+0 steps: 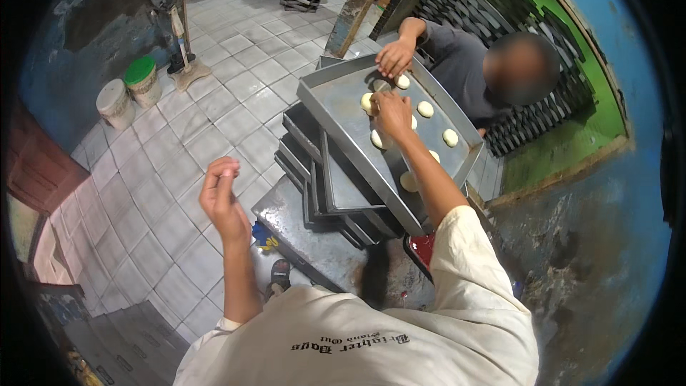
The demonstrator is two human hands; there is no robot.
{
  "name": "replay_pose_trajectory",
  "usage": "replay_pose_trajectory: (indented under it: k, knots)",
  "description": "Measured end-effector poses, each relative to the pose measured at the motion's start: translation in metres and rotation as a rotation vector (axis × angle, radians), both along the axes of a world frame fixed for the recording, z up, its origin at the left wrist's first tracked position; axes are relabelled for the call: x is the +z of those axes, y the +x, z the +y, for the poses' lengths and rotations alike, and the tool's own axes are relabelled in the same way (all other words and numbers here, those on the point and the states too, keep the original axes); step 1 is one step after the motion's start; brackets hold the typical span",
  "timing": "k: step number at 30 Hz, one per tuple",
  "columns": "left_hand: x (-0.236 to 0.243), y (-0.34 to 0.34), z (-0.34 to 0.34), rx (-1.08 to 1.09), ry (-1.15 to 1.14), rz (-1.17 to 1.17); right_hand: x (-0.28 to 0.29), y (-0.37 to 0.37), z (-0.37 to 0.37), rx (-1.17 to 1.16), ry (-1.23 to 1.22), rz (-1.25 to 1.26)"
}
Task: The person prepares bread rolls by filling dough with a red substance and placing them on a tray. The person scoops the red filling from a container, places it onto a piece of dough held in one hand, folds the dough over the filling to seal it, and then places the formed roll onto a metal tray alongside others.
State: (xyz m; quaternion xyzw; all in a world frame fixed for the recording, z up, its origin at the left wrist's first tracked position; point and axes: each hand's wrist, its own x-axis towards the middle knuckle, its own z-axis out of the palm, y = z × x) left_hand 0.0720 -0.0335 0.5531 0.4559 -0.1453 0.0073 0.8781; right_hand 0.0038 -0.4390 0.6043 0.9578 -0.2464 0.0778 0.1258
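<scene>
My right hand point(393, 111) reaches over the top metal tray point(336, 104), fingers bent down beside a pale dough piece point(368, 102); what is between its fingertips is hidden. Several round, flattened dough pieces point(425, 109) lie spaced out in that tray. My left hand point(225, 193) is raised in the air left of the tray stack, fingers loosely bent and holding nothing visible. Across the tray, another person's hand point(394, 57) is over the far end, near a dough piece point(402, 81).
More trays point(300, 161) are stacked beneath, on a metal surface point(275, 218). The co-worker point(457, 64) leans through an opening before dark stacked racks point(539, 129). Two buckets point(141, 82) and a long-handled tool point(182, 50) stand by the left wall on the tiled floor.
</scene>
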Motion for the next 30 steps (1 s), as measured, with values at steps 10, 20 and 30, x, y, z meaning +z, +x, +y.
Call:
replay_pose_trajectory:
  k: [10, 20, 30]
  knots:
    - [0.105, -0.080, -0.128, -0.533, 0.336, -0.288, 0.113, -0.161, 0.087, 0.123, 1.465, -0.777]
    - [0.086, -0.286, -0.180, -1.530, 0.330, -0.011, 0.017, -0.349, 0.208, -0.598, 0.654, -1.612]
    - [-0.064, -0.329, -0.187, -1.850, 0.491, 0.639, -0.329, -0.539, 0.252, -1.220, 1.119, -0.993]
